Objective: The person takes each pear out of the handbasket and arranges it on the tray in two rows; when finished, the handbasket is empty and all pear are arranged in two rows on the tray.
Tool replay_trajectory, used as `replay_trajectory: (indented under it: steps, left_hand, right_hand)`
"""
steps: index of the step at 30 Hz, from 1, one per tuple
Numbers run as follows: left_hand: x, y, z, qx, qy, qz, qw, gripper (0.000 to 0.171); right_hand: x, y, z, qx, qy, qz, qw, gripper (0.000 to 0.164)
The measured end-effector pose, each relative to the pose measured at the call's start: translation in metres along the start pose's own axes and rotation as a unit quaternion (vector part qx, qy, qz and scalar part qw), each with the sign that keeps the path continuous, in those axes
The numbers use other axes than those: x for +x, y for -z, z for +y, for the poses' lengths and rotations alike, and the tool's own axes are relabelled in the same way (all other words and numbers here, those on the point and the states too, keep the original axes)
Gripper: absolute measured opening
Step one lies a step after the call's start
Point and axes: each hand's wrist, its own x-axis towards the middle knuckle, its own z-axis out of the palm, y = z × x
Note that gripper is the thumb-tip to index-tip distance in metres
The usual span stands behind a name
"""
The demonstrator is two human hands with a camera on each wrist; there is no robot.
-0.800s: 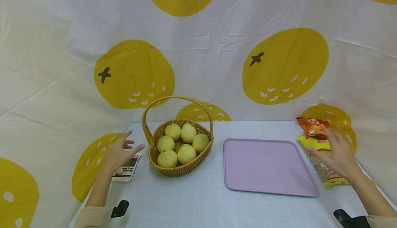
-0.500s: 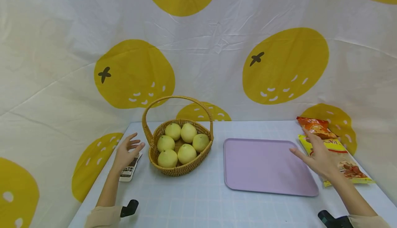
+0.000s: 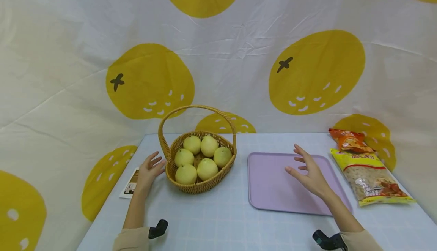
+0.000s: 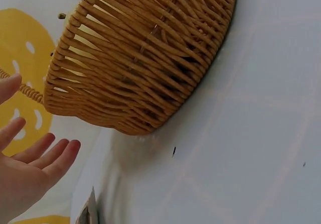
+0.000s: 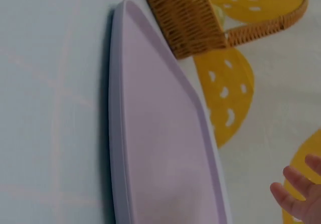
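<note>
A wicker basket (image 3: pixel 201 187) with a tall arched handle stands left of the table's middle, holding several round, pale yellow-green fruits (image 3: pixel 186 174). At its left side is my left hand (image 3: pixel 149 169), fingers spread and nothing in the grasp. In the left wrist view those fingers (image 4: pixel 65 158) show apart from the basket's woven wall (image 4: pixel 135 58). My right hand (image 3: pixel 310 175) hovers over the lilac tray (image 3: pixel 269 182), its fingers parted and holding nothing. The right wrist view shows the tray (image 5: pixel 160 133) below, with the hand (image 5: pixel 306 194) at the lower right edge.
Right of the tray lie a yellow-ended clear food bag (image 3: pixel 372 179) and a small orange snack packet (image 3: pixel 349 141). A white card-like packet (image 3: pixel 131 186) sits partly behind the left forearm. A fruit-printed cloth (image 3: pixel 239 76) hangs behind the table.
My right hand has moved left, from over the yellow bag to over the tray. My left hand has shifted right, closer to the basket, uncovering part of the white packet.
</note>
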Motion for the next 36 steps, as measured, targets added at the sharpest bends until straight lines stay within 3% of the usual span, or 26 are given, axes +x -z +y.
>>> replay_trajectory:
  steps: [5,12,18,28,36]
  left_hand:
    - [0.005,-0.007,-0.008,-0.034,0.017,0.001,0.9993,0.063]
    - [0.007,-0.017,-0.012,-0.023,0.030,0.010,0.9992,0.065]
    - [0.008,-0.022,-0.016,-0.005,0.039,0.006,0.9992,0.067]
    - [0.012,-0.026,-0.029,-0.006,0.037,0.009,0.9993,0.057]
    - [0.010,-0.028,-0.031,-0.011,0.027,0.017,0.9995,0.053]
  right_hand:
    - [0.006,-0.022,-0.015,0.054,0.016,-0.015,0.998,0.077]
    - [0.013,-0.049,-0.060,0.131,0.025,-0.054,0.990,0.075]
    - [0.020,-0.079,-0.053,0.167,0.040,-0.082,0.982,0.076]
    - [0.030,-0.109,-0.078,0.209,0.058,-0.111,0.970,0.076]
    - [0.037,-0.124,-0.101,0.236,0.067,-0.118,0.962,0.072]
